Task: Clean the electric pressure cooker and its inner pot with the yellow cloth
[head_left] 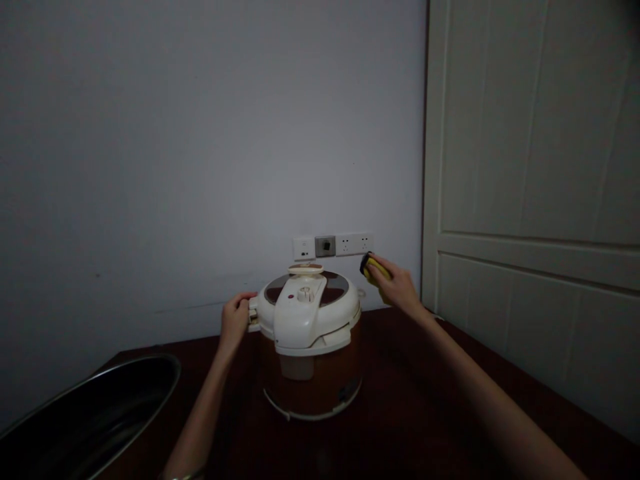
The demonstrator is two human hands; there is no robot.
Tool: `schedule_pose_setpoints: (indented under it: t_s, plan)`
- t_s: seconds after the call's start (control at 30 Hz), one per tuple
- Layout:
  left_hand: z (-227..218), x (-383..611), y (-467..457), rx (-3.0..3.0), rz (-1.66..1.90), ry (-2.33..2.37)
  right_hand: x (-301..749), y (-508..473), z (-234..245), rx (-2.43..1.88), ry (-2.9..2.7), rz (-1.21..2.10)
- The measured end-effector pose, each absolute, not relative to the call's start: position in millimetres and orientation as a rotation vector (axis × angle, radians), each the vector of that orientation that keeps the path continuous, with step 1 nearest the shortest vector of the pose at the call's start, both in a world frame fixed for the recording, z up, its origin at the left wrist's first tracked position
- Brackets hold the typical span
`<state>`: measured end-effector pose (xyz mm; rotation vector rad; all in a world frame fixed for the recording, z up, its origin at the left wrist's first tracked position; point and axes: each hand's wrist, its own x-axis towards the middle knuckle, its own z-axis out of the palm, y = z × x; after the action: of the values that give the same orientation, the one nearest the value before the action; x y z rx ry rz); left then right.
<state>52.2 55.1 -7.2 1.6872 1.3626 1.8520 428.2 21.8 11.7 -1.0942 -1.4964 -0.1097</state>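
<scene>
An electric pressure cooker (pixel 313 360) with a white lid and a brown body stands upright on a dark red-brown table, its lid in place. At its left side, my left hand (pixel 236 321) is closed around the white side handle (pixel 253 315). My right hand (pixel 399 285) is raised just beyond the cooker's right rim, apart from the lid. Between its fingers is a yellow sponge (pixel 379 269) with a dark scouring side. The underside of the sponge is partly hidden by the fingers.
A large dark pan or wok (pixel 100 407) with a metal rim lies at the lower left. Behind the cooker, a row of sockets (pixel 345 245) is set in the pale wall. A white panelled door (pixel 530 280) borders the table (pixel 400 393) on the right.
</scene>
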Motion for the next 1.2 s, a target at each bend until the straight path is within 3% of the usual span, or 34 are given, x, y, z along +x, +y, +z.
schedule_pose_setpoints:
  t_s: [0.17, 0.4, 0.83, 1.2]
  plan:
    - [-8, 52, 55, 1.693, 1.847, 1.359, 405, 73, 36, -1.249, -1.630, 0.159]
    - [-11, 54, 58, 1.671, 1.875, 1.373, 383, 90, 14, -1.143, -1.716, 0.454]
    - [-12, 59, 53, 1.660, 1.920, 1.396, 339, -22, 8, -1.028, -1.836, -0.053]
    - [-12, 60, 52, 1.647, 1.904, 1.383, 363, 89, 46, -1.442, -1.909, 0.191]
